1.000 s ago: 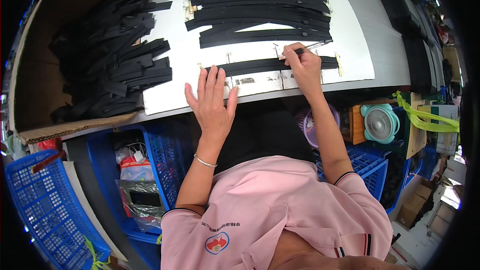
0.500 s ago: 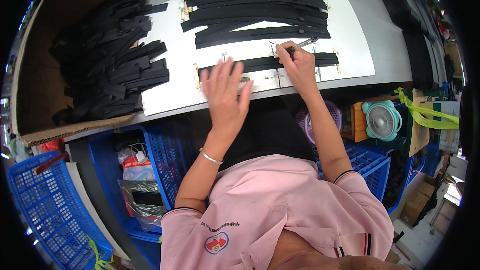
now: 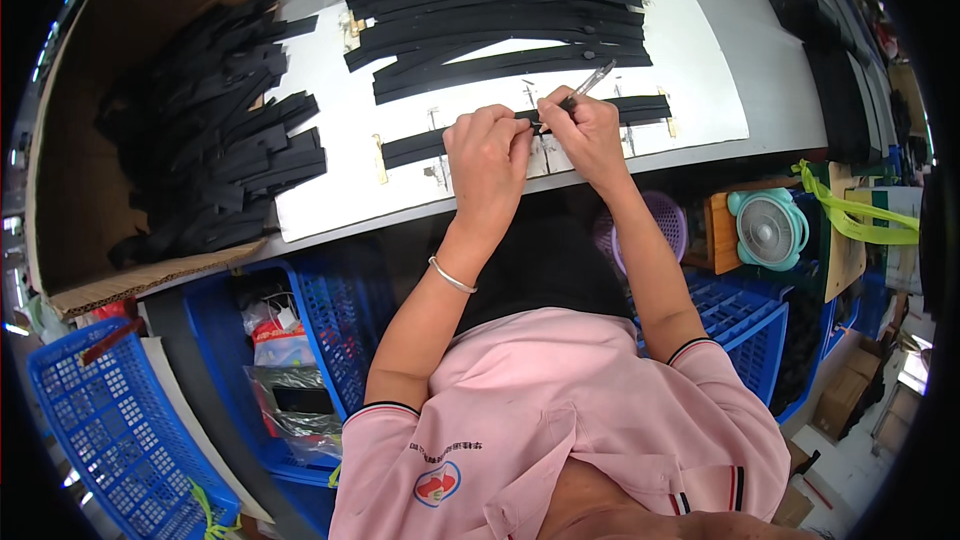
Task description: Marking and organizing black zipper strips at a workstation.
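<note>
A black fabric strip lies lengthwise on a white board, between two small tan pieces at its ends. My left hand is closed at the middle of this strip, thumb and bent fingers meeting on it. My right hand grips a pen with a clear barrel, its tip low over the strip beside my left fingertips. Exactly what lies between the left fingertips is hidden. Dark marks show on the board around the strip. Beyond it, several more black strips lie in rows, some with a small round dark piece on them.
A cardboard box on the left spills a heap of black strips onto the board. Below the table edge stand blue plastic crates, a purple basket and a small teal fan. Dark stacked material lies far right.
My left hand has moved right along the strip, and its spread fingers have closed at the strip's middle. My right hand has shifted slightly, still with the pen. The whole view has tilted a little.
</note>
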Available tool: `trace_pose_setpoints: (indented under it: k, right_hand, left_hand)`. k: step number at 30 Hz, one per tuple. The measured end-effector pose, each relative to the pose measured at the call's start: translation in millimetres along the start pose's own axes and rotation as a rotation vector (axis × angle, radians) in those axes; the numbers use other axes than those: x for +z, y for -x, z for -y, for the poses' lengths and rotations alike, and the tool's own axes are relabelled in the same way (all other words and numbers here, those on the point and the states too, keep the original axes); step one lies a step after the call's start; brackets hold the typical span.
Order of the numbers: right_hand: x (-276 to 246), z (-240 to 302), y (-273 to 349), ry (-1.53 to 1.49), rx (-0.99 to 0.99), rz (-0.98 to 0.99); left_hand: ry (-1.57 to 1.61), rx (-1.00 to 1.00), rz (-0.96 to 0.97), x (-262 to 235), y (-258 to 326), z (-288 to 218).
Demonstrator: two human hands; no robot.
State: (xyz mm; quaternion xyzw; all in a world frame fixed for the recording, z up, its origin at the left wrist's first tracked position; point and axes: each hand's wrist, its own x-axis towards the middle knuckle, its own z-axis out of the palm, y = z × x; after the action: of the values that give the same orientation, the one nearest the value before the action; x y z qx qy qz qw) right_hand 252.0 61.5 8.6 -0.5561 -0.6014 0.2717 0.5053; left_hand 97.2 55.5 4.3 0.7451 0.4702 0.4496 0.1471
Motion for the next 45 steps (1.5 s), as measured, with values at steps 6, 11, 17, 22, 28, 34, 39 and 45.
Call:
trace_pose_setpoints:
  k: [6,11,17,22,28,34,39,45]
  right_hand:
    - [-2,1,0,0.067,-0.016,0.036]
    - [-7,2,2,-0.063,0.024,0.067]
    - [-59,-5,1,-0.3,0.109,-0.201]
    - [-93,-26,-8,-0.119,0.245,-0.183]
    - [-89,-38,-8,-0.07,0.181,-0.211]
    - [-87,-40,-9,-0.05,0.149,-0.209]
    - [-88,-41,-8,-0.023,0.15,-0.196]
    - [-88,-40,-7,0.046,0.085,-0.191]
  left_hand:
    - [-0.005,0.001,0.0,1,-1,0]
    - [-0.013,-0.017,0.016,1,0,1]
    - [-0.024,-0.026,0.049,-3,0,-1]
    - [-0.055,-0.014,0.066,-3,0,-2]
    - [-0.016,0.025,0.094,19,-10,-27]
    - [0.104,0.12,0.133,68,-29,-49]
    - [0.09,0.115,0.155,78,-28,-48]
    - [0.066,0.107,0.152,80,-26,-49]
